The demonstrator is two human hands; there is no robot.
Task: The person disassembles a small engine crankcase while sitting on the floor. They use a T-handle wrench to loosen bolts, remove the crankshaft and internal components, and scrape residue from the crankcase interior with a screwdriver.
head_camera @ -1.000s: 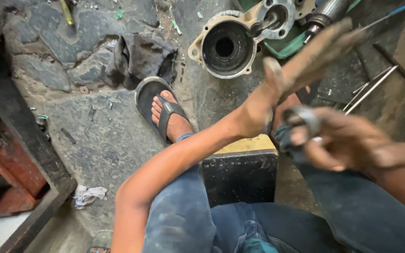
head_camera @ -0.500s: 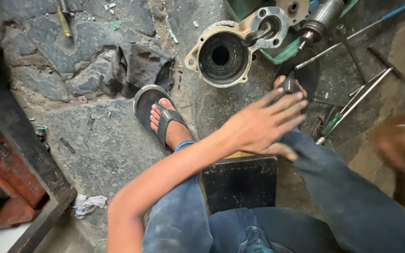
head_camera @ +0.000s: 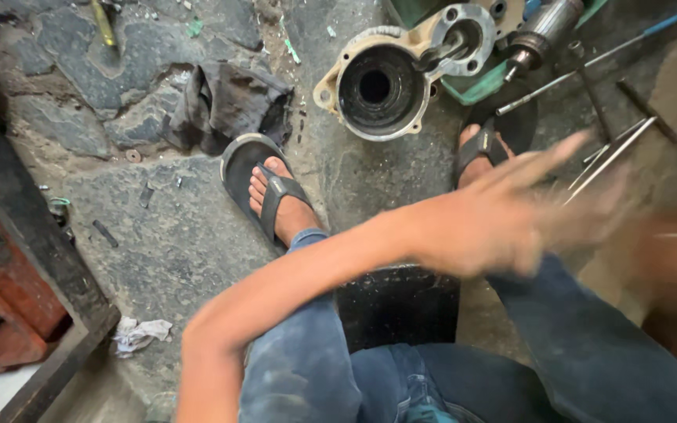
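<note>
Left hand (head_camera: pixel 503 219) stretched across w/ fingers spread wide open, blurred, holding nothing; it hangs above the right knee, near the thin grey metal rods (head_camera: pixel 613 153) lying on the stone floor (head_camera: pixel 174 251). Right hand (head_camera: pixel 667 235) is a blur at the right edge – can't tell if open or closed, or if it holds anything. Rods lie slanted, just beyond the left fingertips, not touching as far as visible. Round beige metal housing w/ dark bore (head_camera: pixel 375 90) sits on the floor ahead, between the two feet in black flip-flops (head_camera: pixel 268 196), w/ a flanged metal part (head_camera: pixel 464 39) against its upper right. Crumpled dark rag (head_camera: pixel 229 106) left of the housing. Person sits on a black block seat (head_camera: pixel 397 305), in blue jeans. Crumpled white scrap (head_camera: pixel 139 333) near the rusty frame (head_camera: pixel 33 258) at left.
</note>
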